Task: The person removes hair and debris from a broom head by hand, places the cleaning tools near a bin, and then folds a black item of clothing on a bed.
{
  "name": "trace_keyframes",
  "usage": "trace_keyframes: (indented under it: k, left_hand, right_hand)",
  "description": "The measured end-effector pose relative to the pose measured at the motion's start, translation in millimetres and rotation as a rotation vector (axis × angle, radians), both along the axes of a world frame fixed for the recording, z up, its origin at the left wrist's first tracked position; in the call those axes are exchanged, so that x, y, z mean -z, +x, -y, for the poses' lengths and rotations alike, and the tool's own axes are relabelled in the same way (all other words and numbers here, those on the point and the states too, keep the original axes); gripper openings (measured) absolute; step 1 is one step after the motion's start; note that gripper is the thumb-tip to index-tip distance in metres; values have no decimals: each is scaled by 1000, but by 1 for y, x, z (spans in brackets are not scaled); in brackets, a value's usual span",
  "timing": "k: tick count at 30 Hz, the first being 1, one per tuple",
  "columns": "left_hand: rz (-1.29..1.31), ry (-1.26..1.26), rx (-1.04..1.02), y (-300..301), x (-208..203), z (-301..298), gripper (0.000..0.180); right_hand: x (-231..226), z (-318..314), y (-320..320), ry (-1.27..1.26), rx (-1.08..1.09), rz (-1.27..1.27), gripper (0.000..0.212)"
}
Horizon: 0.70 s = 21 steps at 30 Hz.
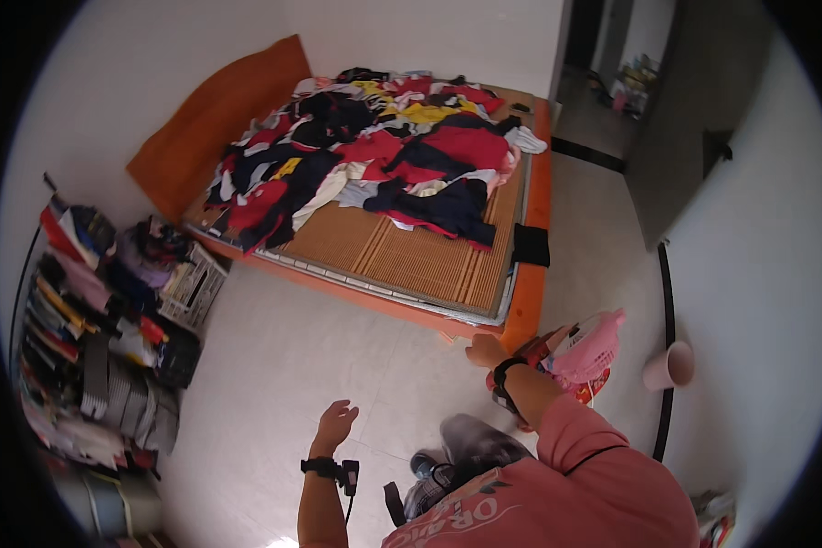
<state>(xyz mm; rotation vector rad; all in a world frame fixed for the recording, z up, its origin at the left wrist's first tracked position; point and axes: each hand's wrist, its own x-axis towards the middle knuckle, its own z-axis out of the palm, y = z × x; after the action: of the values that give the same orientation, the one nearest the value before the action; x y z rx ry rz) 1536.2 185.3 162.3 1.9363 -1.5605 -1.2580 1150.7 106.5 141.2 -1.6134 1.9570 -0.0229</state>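
Observation:
My left hand (338,422) hangs over the pale floor, its fingers loosely bent and apart, with nothing in it. A dark strap with a small black device circles that wrist. By the near right corner of the bed (523,320) is my right hand (487,353), its fingers curled closed. Whether it holds anything is hidden from this view. Just beyond the right wrist, a pink plastic basket (586,352) stands among red items on the floor. On the bed's woven mat (411,260) lies a wide heap of dark blue, red, yellow and white clothes (374,151).
Along the left wall, a rack of hanging clothes (55,320) stands by a white slatted crate (192,288). A pink bin (669,367) is beside the right wall. Past the bed's far right corner, a dark door (694,128) stands at a doorway.

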Motion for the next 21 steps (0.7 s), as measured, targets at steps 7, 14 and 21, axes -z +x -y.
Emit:
trace_keyframes:
  k: [7,14,21]
  left_hand:
    - [-120,-83,286,-5,11,151,42]
    - [-74,19,253,35,0,313,43]
    - [-43,8,158,100,42,485,41]
  right_hand:
    - [64,44,5,-125,64,0,33]
    - [77,203,33,-6,-239,-412,27]
    - [79,420,109,-371,-498,-154,24]
